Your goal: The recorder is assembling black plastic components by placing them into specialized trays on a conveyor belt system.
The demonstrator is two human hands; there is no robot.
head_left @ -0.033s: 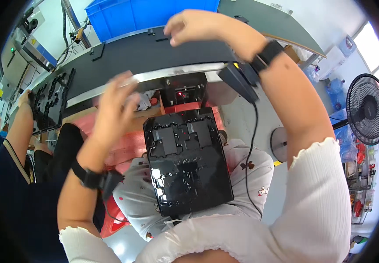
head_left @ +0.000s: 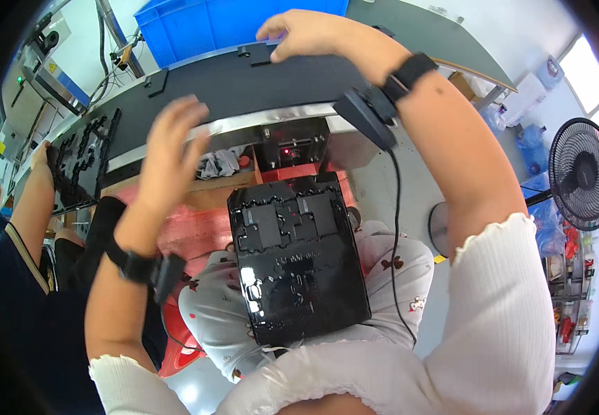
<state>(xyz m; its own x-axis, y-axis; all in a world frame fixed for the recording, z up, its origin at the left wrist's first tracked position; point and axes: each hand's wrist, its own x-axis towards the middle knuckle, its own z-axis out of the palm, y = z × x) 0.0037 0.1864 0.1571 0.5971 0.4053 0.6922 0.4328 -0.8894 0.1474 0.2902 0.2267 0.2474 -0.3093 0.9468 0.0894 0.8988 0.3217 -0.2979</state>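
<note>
On my lap rests a glossy black moulded plastic tray (head_left: pixel 323 277). Two flat dark rectangular pieces, a left one (head_left: pixel 261 225) and a right one (head_left: pixel 321 213), sit in recesses in its far half. My right hand (head_left: pixel 307 33) reaches over the far side of the black conveyor belt (head_left: pixel 223 90), thumb and fingers apart. Just beside its fingertips a similar black piece (head_left: pixel 261 57) with a small tab lies on the belt; whether they touch it I cannot tell. Empty, with fingers spread, my left hand (head_left: pixel 168 155) hovers by the belt's near edge.
Another black piece (head_left: pixel 155 83) lies farther left on the belt. At the left, a co-worker's hand (head_left: pixel 40 153) holds a second black tray (head_left: pixel 81 162). A blue bin (head_left: pixel 237 21) stands behind the belt, a fan (head_left: pixel 582 173) at the right. Cables hang from both my wrist devices.
My right hand has shifted slightly left and farther out, closer to the black piece on the belt. My left hand has moved a little left and away from me.
</note>
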